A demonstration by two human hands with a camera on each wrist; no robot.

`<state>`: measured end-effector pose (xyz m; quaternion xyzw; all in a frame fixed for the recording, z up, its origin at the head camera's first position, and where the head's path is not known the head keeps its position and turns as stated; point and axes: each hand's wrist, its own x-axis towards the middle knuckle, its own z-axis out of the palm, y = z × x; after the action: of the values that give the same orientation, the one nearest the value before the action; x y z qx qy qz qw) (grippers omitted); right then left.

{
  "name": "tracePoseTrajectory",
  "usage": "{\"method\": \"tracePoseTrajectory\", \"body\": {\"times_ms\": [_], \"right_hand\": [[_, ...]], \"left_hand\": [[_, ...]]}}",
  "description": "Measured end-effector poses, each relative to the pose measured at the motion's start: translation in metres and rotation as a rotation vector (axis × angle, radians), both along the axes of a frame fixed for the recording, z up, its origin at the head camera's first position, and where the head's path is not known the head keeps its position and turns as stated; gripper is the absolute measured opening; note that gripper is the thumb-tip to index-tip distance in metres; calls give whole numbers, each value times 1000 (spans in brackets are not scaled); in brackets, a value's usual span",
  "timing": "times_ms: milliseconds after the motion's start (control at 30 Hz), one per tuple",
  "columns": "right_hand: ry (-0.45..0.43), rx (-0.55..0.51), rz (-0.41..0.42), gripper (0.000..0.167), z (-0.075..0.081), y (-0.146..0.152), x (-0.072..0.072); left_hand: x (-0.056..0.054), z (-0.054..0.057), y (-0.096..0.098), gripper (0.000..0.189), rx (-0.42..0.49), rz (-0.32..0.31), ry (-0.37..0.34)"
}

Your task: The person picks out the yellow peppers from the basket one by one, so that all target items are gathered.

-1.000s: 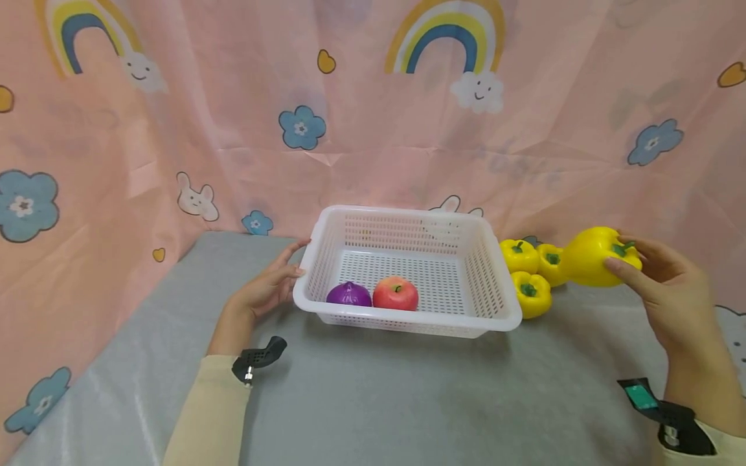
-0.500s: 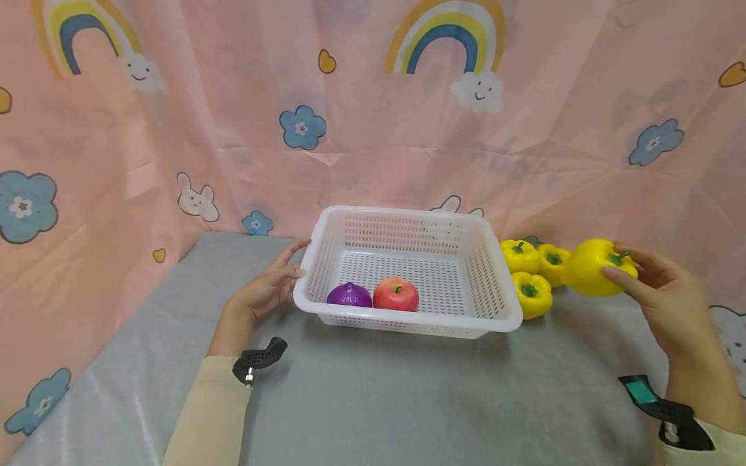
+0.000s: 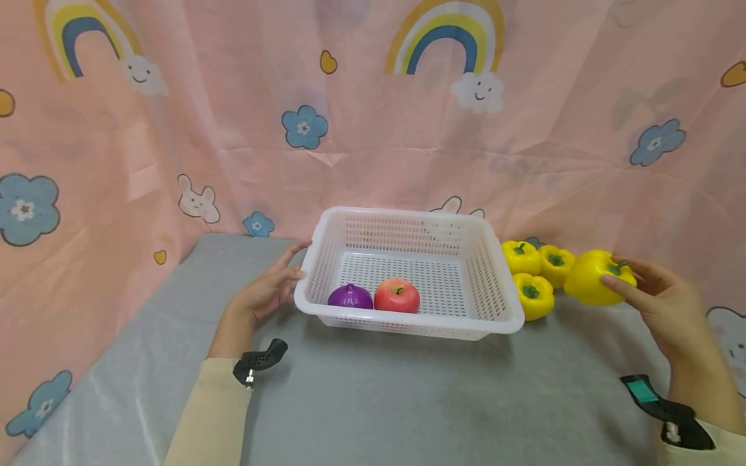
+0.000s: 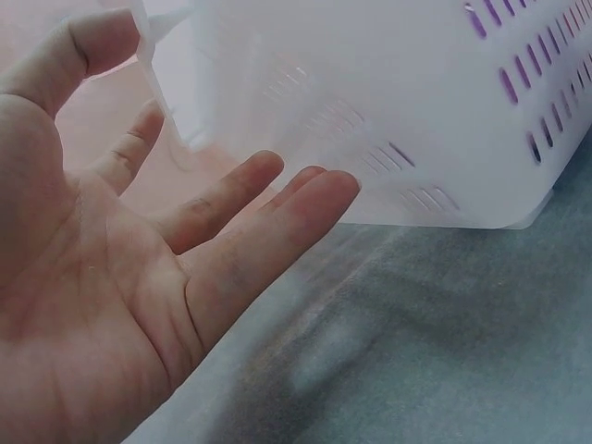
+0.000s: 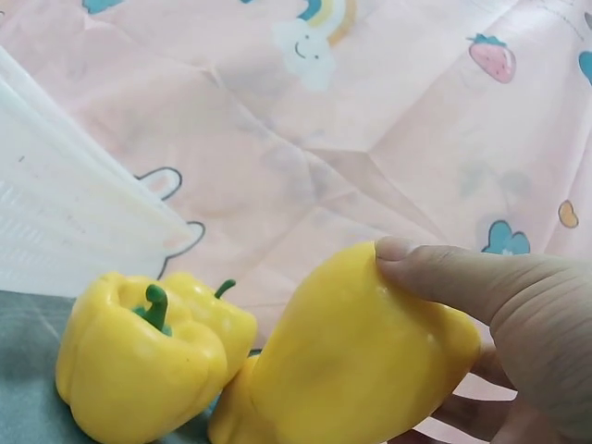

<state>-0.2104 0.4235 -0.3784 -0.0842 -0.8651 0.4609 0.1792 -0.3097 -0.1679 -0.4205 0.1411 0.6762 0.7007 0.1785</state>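
My right hand (image 3: 670, 298) grips a yellow bell pepper (image 3: 597, 278), thumb on the near side and fingers behind, mostly hidden. In the right wrist view the held pepper (image 5: 356, 351) is tilted, overlapping one of the other yellow bell peppers; whether they touch, I cannot tell. Three of those peppers (image 3: 533, 296) cluster right of a white plastic basket (image 3: 408, 320). My left hand (image 3: 265, 291) is at the basket's left end, thumb and index fingertip against its rim. Its other fingers extend loosely beside the wall (image 4: 370, 102). Inside the basket lie a purple onion-like vegetable (image 3: 350, 296) and a red apple (image 3: 397, 296).
A grey cloth (image 3: 379, 401) covers the table. Behind it hangs a pink curtain (image 3: 361, 175) printed with rainbows, flowers and rabbits, close to the basket's back edge and the peppers. Black straps (image 3: 260, 355) circle both wrists.
The right hand has lowered the held pepper toward the table, beside the other peppers. My left hand and the basket have stayed in place.
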Motion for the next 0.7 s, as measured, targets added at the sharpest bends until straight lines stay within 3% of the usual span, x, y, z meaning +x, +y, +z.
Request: {"method": "tracePoseTrajectory", "body": {"times_ms": [367, 700], "right_hand": [[-9, 44, 39, 49, -11, 5, -3], [-103, 77, 80, 52, -22, 13, -6]], "left_hand": [[0, 0, 0, 69, 3, -9, 1], [1, 0, -1, 69, -1, -8, 4]]}}
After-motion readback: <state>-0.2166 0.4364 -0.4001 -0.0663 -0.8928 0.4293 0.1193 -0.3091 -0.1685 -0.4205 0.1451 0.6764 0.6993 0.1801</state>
